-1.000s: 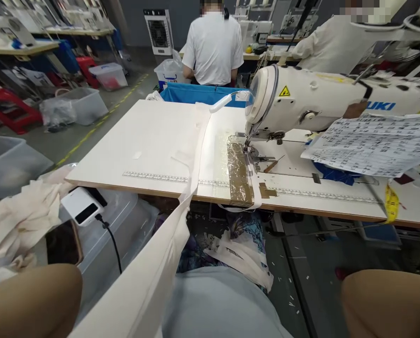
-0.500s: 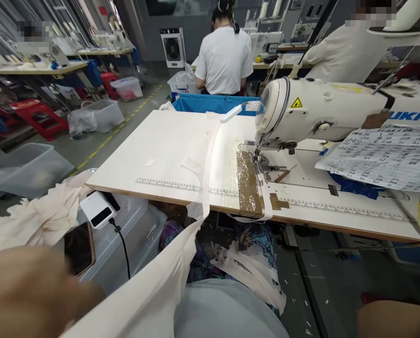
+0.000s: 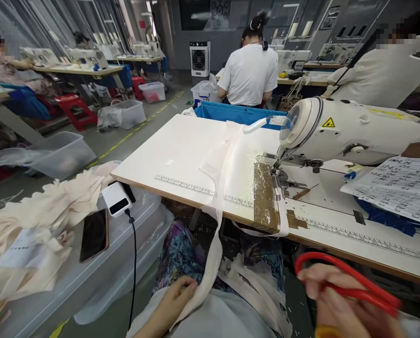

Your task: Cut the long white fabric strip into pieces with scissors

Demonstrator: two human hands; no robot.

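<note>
A long cream fabric strip (image 3: 215, 253) runs from the white sewing table (image 3: 182, 145) over its front edge and down to my lap. My left hand (image 3: 177, 300) rests at my lap with its fingers curled against the strip's lower part. On the right, my right hand (image 3: 340, 300) is closed around red-handled scissors (image 3: 358, 277), raised in front of the table edge and slightly blurred. Their blades are hidden. Several loose cream strips (image 3: 255, 291) lie across my lap. The sewing machine (image 3: 312, 126) stands on the table, its needle area right of the tape-covered patch.
At left, a clear plastic box (image 3: 100, 281) carries a phone (image 3: 94, 234), a white device with a black cable (image 3: 116, 199) and heaped cream fabric (image 3: 48, 211). A written sheet (image 3: 396, 183) hangs by the machine. A co-worker in white (image 3: 250, 75) sits beyond the table.
My left hand has moved from the lower left to my lap, and the strip hangs closer to me. My right hand has come up into view with the red-handled scissors. The view has turned left.
</note>
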